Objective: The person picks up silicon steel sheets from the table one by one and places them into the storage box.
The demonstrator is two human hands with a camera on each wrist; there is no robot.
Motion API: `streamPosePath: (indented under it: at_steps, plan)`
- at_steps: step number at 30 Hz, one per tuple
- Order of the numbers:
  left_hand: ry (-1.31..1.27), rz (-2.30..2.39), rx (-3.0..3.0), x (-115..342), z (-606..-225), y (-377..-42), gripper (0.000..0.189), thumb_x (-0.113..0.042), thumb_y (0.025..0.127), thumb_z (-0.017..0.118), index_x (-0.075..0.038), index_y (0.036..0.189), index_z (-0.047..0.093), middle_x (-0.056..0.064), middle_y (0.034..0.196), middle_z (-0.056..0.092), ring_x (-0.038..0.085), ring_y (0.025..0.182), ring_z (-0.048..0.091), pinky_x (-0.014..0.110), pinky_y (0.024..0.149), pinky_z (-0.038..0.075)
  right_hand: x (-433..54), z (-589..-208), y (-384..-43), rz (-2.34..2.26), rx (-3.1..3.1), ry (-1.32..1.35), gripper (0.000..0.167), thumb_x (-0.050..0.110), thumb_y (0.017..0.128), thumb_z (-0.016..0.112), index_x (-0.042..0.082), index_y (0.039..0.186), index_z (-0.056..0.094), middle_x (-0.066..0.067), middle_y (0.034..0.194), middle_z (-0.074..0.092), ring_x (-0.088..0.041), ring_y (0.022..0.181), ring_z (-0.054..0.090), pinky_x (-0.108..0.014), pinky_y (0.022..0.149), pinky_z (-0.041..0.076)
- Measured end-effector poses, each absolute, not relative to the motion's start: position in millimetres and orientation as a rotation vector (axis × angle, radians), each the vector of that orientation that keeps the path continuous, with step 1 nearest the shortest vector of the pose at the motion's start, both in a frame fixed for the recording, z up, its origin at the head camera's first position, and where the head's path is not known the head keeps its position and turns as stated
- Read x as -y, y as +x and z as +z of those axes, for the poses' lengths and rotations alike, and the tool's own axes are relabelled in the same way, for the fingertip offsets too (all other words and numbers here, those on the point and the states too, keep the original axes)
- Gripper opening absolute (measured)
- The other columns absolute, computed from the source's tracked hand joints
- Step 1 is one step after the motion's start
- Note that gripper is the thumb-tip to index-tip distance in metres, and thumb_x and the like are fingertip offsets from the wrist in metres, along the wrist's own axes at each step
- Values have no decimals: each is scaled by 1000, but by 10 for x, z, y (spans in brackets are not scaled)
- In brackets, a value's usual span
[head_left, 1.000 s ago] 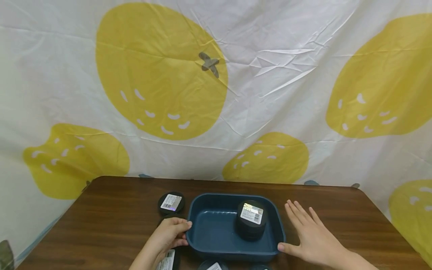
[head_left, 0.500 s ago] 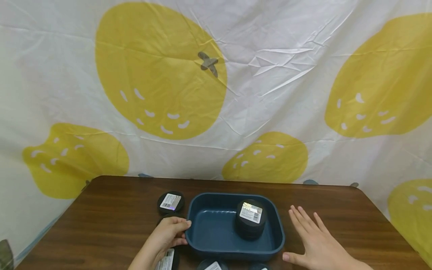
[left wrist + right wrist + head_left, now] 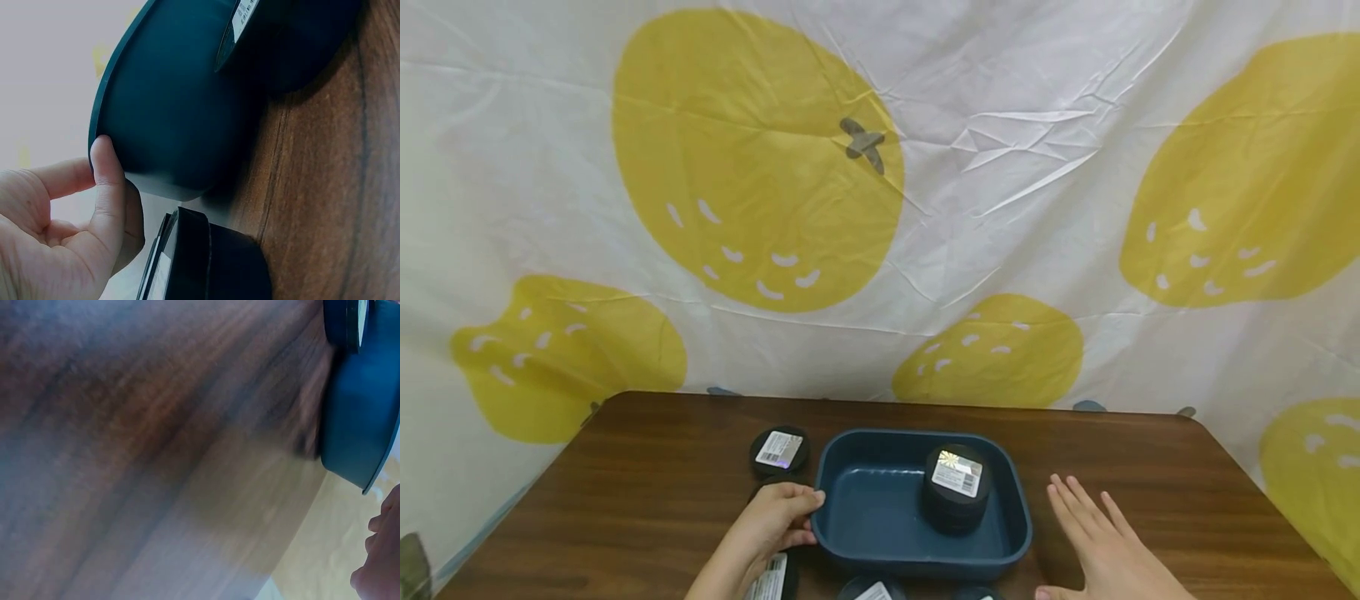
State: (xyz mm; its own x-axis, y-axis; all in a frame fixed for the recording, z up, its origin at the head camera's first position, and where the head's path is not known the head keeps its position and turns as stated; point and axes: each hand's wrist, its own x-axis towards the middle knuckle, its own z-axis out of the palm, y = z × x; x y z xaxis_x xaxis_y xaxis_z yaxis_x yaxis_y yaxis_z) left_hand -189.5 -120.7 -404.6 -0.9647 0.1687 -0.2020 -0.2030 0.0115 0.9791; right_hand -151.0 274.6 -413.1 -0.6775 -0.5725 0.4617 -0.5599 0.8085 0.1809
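Note:
A dark blue rectangular tub (image 3: 872, 512) sits on the wooden table, its near side toward me. Inside, right of centre, stands a black round stack or tub (image 3: 957, 508) with a white barcode label on top. My left hand (image 3: 775, 521) pinches the tub's left rim between thumb and fingers; in the left wrist view the fingers (image 3: 107, 164) lap the rim. To the right of the tub, apart from it, my right hand (image 3: 1108, 550) is spread with straight fingers and holds nothing. Only part of the right hand (image 3: 381, 550) shows in the right wrist view.
Several black round containers surround the tub: a labelled one (image 3: 780, 451) at back left, another (image 3: 772, 579) by my left wrist, and a labelled one (image 3: 874, 590) in front. The brown table (image 3: 625, 500) ends at a white curtain (image 3: 985, 233) printed with yellow fruit.
My right hand has moved away from the tub's right edge, to the right and nearer me. The left hand stays at the rim, and the tub has barely shifted.

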Motion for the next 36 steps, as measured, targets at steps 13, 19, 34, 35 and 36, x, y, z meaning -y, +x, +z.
streamPosePath:
  at_steps: [13, 19, 34, 35, 36]
  plan:
    - [-21, 2054, -2024, 1199, -4023, -1895, 21, -7, 89, 55, 12, 96, 56, 1, 64, 52, 9, 56, 51, 20, 54, 50, -2807, -4211, -1399, -114, 2414, 919, 110, 77, 75, 46, 15, 150, -5, 7, 155, -11, -8, 141, -9, -26, 109, -16]
    - [-31, 2054, -2024, 1197, -4036, -1895, 20, -7, 89, 55, 12, 96, 56, 1, 64, 52, 9, 57, 51, 21, 54, 50, -2787, -4313, -1342, -179, 2373, 867, 103, 76, 79, 39, 17, 150, -7, 8, 155, -10, -7, 141, -7, -26, 110, -14]
    - [-38, 2047, -2026, 1205, -4039, -1895, 19, -7, 90, 55, 11, 95, 56, 1, 64, 52, 9, 57, 51, 21, 54, 50, -2680, -4572, -1279, -199, 2086, 837, 66, 52, 98, 24, 9, 148, 21, 0, 153, 20, -16, 139, 23, -41, 114, 10]
    - [-35, 2048, -2026, 1205, -4038, -1895, 20, -7, 90, 55, 11, 96, 56, 1, 64, 52, 9, 57, 51, 21, 54, 50, -2671, -4585, -1275, -194, 2093, 833, 65, 51, 98, 24, 10, 149, 19, 1, 153, 19, -14, 139, 21, -40, 114, 9]
    - [-30, 2047, -2028, 1205, -4038, -1897, 20, -8, 90, 55, 12, 96, 56, 1, 64, 52, 9, 57, 51, 21, 54, 50, -2664, -4603, -1276, -184, 2084, 829, 64, 50, 98, 24, 10, 148, 19, 1, 153, 20, -13, 139, 20, -40, 114, 9]
